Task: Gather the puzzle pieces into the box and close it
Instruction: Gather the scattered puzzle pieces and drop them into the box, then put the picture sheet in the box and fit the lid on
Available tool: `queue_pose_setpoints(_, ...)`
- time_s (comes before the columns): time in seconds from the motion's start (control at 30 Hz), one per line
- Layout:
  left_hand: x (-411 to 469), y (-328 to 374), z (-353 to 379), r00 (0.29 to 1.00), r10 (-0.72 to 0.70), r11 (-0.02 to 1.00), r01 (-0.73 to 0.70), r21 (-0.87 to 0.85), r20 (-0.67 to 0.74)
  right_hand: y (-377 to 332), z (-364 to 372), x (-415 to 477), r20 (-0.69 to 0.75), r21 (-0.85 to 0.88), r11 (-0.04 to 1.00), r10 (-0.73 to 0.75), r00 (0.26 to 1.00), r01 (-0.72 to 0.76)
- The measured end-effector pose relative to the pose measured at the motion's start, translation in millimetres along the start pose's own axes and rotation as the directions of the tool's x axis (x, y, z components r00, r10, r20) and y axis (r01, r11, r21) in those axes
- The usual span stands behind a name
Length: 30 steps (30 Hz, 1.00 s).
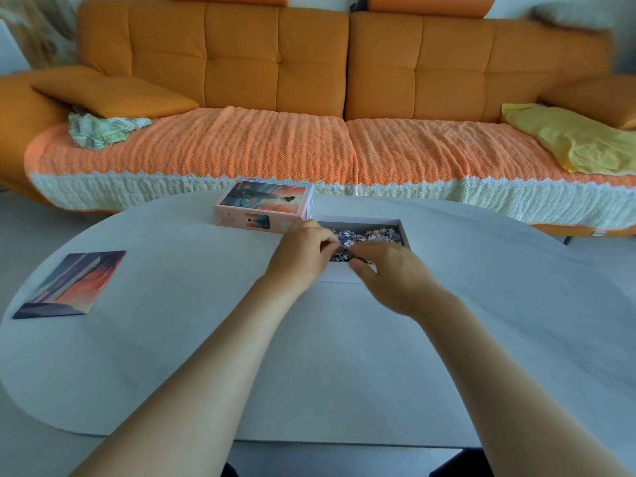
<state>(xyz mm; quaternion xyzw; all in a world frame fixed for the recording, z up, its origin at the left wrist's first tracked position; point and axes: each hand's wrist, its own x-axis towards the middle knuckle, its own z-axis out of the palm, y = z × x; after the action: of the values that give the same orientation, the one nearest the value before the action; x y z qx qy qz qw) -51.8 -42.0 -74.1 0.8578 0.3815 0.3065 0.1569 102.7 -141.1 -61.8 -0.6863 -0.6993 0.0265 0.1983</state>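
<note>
An open white box (405, 235) sits on the far side of a pale oval table (206, 339), a little right of the middle. Loose puzzle pieces (375, 235), dark, white and orange, lie heaped inside it. The box lid (265, 204), printed with an orange sunset scene, rests upright on the table, touching the box's far left corner. A flat picture card (72, 284) in the same colours lies well apart at the table's left edge.

Both hands cover the near half of the box, hiding the pieces there and most of its near wall. The hands are slightly blurred.

The left hand (301, 251) is over the box's near left corner, fingers curled inward above the pieces. The right hand (392, 273) reaches over the near wall, fingers bent, thumb (356, 267) held apart below them. It is not possible to tell whether either hand grasps any pieces.

An orange sofa (275, 63) stands beyond the table.
</note>
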Motion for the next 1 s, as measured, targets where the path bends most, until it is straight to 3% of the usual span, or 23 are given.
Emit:
queue_pose_setpoints(0.1,4,-2,4,0.995,0.094,0.987,-0.088,0.136,-0.041,-1,4,-2,0.119,-0.026,1.000,0.008,0.993,-0.004)
queue_pose_setpoints(0.2,-1,-1,3,0.981,0.192,0.965,-0.181,0.189,-0.042,4,3,0,0.034,-0.065,0.997,0.047,0.998,-0.045)
queue_pose_setpoints(0.27,-5,3,3,0.964,0.245,0.937,-0.262,0.233,0.100,9,2,3,-0.016,-0.192,0.974,0.122,0.992,-0.123)
queue_pose_setpoints(0.33,-9,8,5,0.942,0.218,0.911,-0.290,0.292,0.255,13,3,3,0.065,-0.232,0.955,0.204,0.977,-0.184)
queue_pose_setpoints(0.43,-10,9,3,0.945,0.129,0.893,-0.243,0.379,0.302,14,3,1,0.164,-0.182,0.969,0.197,0.967,-0.166)
queue_pose_setpoints(0.57,-11,7,-3,0.948,0.096,0.893,-0.217,0.394,0.304,17,5,4,0.052,-0.185,0.968,0.184,0.981,-0.172)
queue_pose_setpoints(0.73,-15,6,-4,0.933,0.043,0.932,-0.166,0.322,0.356,15,6,7,0.112,-0.220,0.960,0.199,0.974,-0.171)
queue_pose_setpoints(0.87,-27,0,-14,0.954,0.089,0.954,-0.164,0.252,0.286,4,0,6,0.007,-0.247,0.962,0.124,0.992,-0.118)
queue_pose_setpoints(1.0,-44,-19,-41,0.977,0.057,0.967,-0.105,0.232,0.204,-28,-4,4,-0.099,-0.147,0.989,-0.049,0.994,0.034)
